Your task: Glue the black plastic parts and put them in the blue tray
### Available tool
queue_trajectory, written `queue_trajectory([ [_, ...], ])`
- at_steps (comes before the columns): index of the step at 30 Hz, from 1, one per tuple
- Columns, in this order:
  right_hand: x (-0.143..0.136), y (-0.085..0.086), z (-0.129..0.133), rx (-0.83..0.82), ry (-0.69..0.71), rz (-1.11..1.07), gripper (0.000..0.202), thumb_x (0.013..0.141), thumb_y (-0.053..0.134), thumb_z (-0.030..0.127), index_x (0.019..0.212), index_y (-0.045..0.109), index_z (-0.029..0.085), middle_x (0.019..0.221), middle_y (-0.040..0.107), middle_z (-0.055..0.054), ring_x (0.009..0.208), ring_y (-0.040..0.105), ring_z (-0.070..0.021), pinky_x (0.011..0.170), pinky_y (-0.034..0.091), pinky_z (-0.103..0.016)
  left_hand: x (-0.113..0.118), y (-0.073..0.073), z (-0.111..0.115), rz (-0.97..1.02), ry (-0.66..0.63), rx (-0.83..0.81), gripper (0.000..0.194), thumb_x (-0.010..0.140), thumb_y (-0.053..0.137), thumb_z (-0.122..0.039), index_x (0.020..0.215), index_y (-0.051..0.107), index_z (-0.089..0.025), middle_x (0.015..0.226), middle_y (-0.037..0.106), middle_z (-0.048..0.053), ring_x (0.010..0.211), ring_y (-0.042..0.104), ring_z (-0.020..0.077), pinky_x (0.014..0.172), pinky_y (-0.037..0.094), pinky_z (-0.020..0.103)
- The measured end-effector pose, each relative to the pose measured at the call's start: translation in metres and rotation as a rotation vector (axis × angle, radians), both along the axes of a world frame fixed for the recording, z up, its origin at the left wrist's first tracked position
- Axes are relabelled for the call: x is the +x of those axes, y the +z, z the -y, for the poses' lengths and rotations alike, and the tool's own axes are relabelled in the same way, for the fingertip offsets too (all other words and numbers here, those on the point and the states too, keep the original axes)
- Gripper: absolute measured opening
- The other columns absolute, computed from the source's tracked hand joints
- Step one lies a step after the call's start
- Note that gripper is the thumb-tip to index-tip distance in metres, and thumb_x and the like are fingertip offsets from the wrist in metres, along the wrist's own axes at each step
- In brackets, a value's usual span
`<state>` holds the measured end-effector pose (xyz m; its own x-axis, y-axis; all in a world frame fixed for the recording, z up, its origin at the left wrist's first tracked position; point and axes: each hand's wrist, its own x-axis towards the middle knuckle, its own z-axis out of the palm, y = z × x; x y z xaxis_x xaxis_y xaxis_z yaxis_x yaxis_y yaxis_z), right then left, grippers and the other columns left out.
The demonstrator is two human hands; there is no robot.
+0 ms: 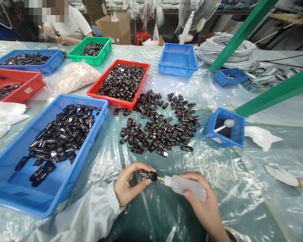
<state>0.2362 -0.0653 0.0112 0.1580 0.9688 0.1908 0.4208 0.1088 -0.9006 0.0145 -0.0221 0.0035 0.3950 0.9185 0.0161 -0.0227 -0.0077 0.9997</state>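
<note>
Between the thumb and fingers of my left hand point(132, 185) is a small black casing point(148, 174), held at the front middle. My right hand point(203, 198) is wrapped round a translucent squeeze bottle point(188, 186), tilted so that its thin yellowish nozzle point(160, 178) points left and meets the right end of the casing. Whether anything flows from the nozzle is too small to tell. Beyond both hands, many similar black casings point(164, 132) lie loose in a pile on the plastic-covered table point(222, 178).
Left stands a large blue tray point(88, 141) of casings; behind the pile, a red tray point(91, 91) of them. A small blue bin point(226, 141) holding a white spoon point(228, 123) is at right, near green posts point(275, 90). A person point(75, 23) sits across the table.
</note>
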Motion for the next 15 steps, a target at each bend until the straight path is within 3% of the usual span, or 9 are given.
queue_trajectory([
  [15, -0.0058, -0.0016, 0.0026, 0.012, -0.047, -0.024, 0.020, 0.079, 0.066, 0.044, 0.084, 0.065, 0.025, 0.070, 0.070, -0.001, 0.055, 0.066, -0.0171, 0.046, 0.052, -0.021, -0.0002, 0.0014, -0.0034, -0.003, -0.001, 0.060, 0.015, 0.083, 0.061, -0.010, 0.096, 0.057, -0.018, 0.103, 0.068, 0.007, 0.099, 0.062, 0.0194, 0.082, 0.048, 0.030],
])
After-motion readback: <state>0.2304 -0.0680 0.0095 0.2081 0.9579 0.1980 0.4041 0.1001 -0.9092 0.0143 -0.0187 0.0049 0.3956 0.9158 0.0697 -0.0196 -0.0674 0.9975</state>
